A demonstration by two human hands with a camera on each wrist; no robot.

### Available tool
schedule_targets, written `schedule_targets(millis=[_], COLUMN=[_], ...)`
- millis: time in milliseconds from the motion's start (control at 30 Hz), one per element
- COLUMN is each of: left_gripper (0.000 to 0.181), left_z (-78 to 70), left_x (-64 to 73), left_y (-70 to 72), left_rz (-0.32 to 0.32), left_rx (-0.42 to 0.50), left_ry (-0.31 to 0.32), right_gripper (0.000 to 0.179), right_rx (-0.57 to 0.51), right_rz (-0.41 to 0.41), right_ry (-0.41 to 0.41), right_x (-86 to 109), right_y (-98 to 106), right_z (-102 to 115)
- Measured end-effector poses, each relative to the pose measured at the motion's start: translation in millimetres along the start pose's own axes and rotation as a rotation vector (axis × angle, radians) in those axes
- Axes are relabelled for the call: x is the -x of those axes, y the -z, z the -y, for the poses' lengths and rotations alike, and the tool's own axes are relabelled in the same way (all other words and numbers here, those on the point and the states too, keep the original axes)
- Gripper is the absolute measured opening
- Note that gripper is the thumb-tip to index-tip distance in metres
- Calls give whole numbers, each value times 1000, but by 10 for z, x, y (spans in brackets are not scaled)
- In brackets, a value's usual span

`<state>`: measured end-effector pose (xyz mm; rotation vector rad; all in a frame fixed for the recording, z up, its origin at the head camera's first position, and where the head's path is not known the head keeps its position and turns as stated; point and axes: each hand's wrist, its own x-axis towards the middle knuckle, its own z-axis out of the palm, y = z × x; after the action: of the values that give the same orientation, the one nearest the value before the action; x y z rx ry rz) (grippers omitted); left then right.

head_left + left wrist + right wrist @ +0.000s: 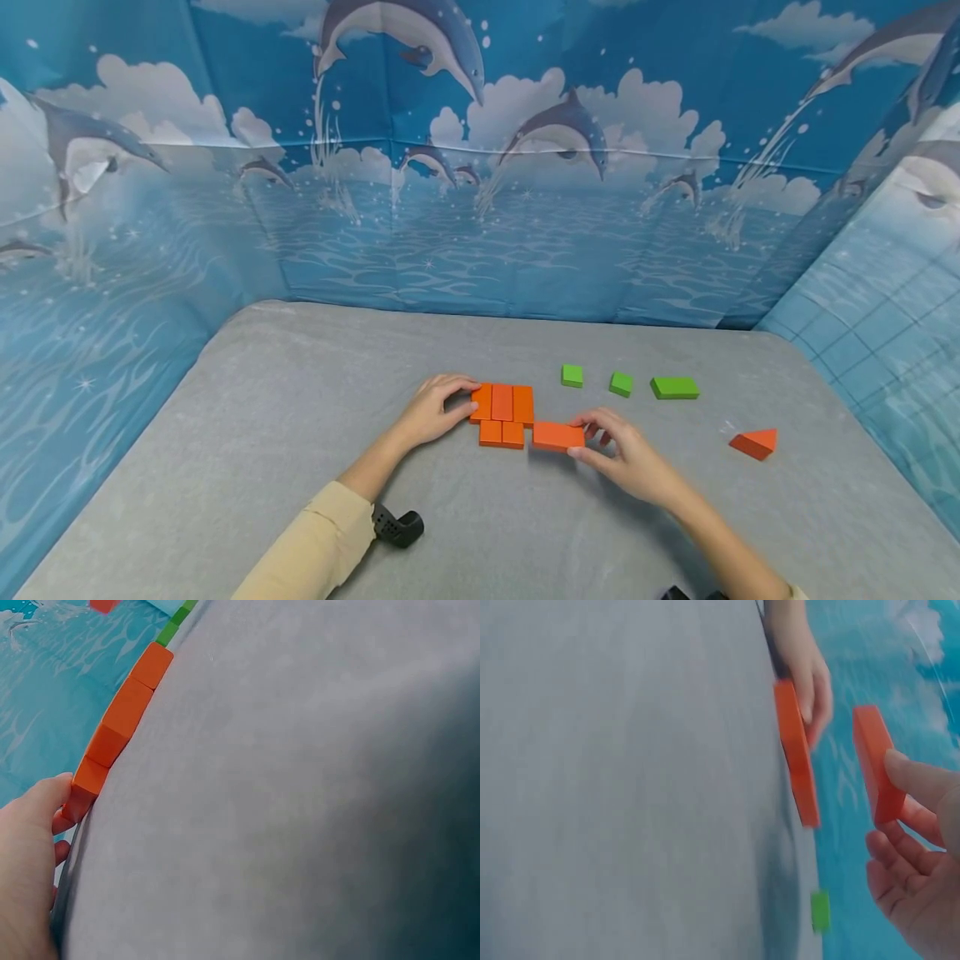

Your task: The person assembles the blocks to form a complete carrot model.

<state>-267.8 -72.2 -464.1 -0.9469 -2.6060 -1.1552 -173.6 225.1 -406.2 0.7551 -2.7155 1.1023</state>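
My right hand pinches a rectangular orange block between thumb and fingers. In the right wrist view that held block is raised off the cloth, apart from the other orange blocks. A flat cluster of orange blocks lies to its left, three upright pieces behind two smaller ones. At the cluster's left end, my left hand grips the outermost orange block with thumb and forefinger. The left wrist view has the thumb against that end block, the other fingers partly hidden behind it.
Two small green blocks and a longer green block lie behind my right hand. Farther right is an orange triangular block. Grey cloth covers the table, with a blue dolphin-print curtain around it.
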Motion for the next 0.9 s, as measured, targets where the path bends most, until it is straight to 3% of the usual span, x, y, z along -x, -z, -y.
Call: schedule_targets(millis=[400, 633, 900], left_gripper=[31, 31, 31], left_z=[-8, -11, -9], left_x=[1, 3, 4], left_y=[-3, 1, 6], left_rz=[4, 3, 2], left_rx=[2, 2, 2], left_ry=[14, 12, 14], right_gripper=[29, 27, 27], right_rx=[-78, -45, -32], right_rz=[70, 27, 30], right_ry=[23, 68, 31], right_x=[-165, -138, -122], right_y=[-469, -580, -635], right_z=[183, 184, 186])
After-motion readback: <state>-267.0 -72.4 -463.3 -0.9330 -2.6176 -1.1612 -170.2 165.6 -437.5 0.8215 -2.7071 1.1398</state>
